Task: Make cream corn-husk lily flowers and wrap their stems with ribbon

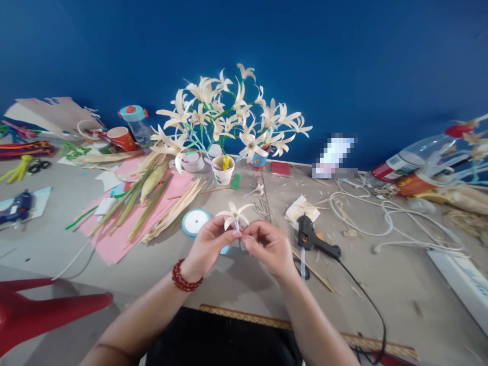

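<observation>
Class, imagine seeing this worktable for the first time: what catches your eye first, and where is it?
The large spray of cream flowers, at the back of the table before the blue wall. Next comes the single flower nearer the viewer, held by the left hand with the right hand close beside it. Pink paper left of the hands also stands out.

Red beaded bracelet (186, 276) in stacked rows, bare forearms (316, 315), black clothing (224, 340)

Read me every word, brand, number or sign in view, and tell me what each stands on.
None is readable.
White cup: greenish print, too small.
Red-capped bottle: label too blurred.
Left orange cup: yellowish marking, too blurred.
White object at right edge: blue marking, too blurred.
</observation>
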Demonstrator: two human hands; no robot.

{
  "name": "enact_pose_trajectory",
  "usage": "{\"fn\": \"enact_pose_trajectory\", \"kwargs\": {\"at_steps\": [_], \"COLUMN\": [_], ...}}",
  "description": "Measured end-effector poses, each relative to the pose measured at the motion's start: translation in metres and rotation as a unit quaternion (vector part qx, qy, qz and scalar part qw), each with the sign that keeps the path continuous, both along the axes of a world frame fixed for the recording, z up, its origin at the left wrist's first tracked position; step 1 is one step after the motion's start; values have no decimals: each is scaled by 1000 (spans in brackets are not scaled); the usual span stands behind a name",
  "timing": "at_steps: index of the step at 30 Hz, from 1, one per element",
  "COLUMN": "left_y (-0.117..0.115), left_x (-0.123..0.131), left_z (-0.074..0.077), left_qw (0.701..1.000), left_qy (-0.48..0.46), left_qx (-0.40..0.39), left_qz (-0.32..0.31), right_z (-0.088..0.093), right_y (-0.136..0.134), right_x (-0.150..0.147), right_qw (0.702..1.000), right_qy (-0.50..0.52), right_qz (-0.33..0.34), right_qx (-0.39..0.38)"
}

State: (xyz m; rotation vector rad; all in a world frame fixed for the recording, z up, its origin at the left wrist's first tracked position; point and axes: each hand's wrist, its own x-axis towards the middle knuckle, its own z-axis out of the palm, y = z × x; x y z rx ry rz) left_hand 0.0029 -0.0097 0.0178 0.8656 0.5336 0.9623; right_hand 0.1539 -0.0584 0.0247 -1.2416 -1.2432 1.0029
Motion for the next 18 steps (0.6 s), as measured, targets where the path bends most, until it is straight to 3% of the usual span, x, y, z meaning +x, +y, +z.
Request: {"fn": "enact_pose_trajectory", "kwargs": {"at_steps": [18], "left_y": [1], "left_x": [-1], "left_z": [9], "left_qw": [996], "left_qy": [-42], "left_qx": [-65], "left_qz": [-50], "right_z": [1], "right_y": [4], "right_x": [2], "right_qw": [979], "right_qy": [169], "right_qz": [100], "right_qx": [-50]}}
